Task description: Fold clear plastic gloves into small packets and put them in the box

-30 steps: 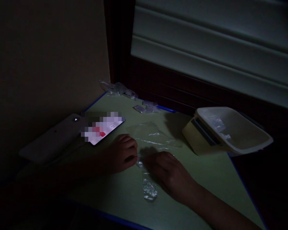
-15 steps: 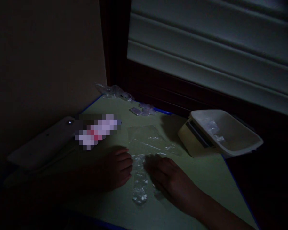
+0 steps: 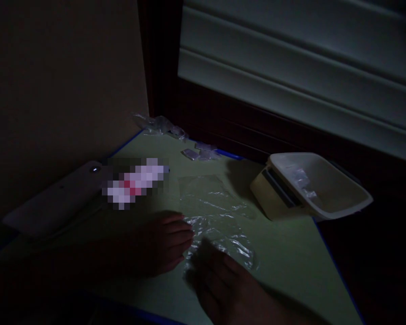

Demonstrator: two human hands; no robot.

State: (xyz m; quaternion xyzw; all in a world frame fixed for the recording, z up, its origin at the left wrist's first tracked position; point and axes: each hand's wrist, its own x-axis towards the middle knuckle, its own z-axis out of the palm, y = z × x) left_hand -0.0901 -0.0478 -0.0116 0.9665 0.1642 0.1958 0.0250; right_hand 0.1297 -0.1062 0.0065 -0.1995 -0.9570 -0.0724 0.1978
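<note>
A thin clear plastic bag (image 3: 242, 246) lies wrinkled and shiny on the pale green tabletop in front of me. My left hand (image 3: 169, 243) rests at its left edge, palm down, fingers stretched out and lying flat. Over the near edge of the bag is my right hand (image 3: 223, 284), its fingers reaching left and lightly bent, with the tips lost in shadow. Nothing shows gripped in either hand. Just beyond, another flat clear bag (image 3: 203, 192) spreads on the table, and where the two overlap is hard to make out.
To the right a cream plastic tub (image 3: 267, 198) lies tilted, small clear packets (image 3: 301, 178) inside. Small flat packets (image 3: 190, 154) and crumpled clear plastic (image 3: 159, 125) sit at the back. A pale long device (image 3: 57, 198) and a blurred-out item (image 3: 138, 183) are at left.
The folded narrow strip of the near bag now lies spread wider to the right. My right hand has come nearer to me; my left hand has slid slightly right.
</note>
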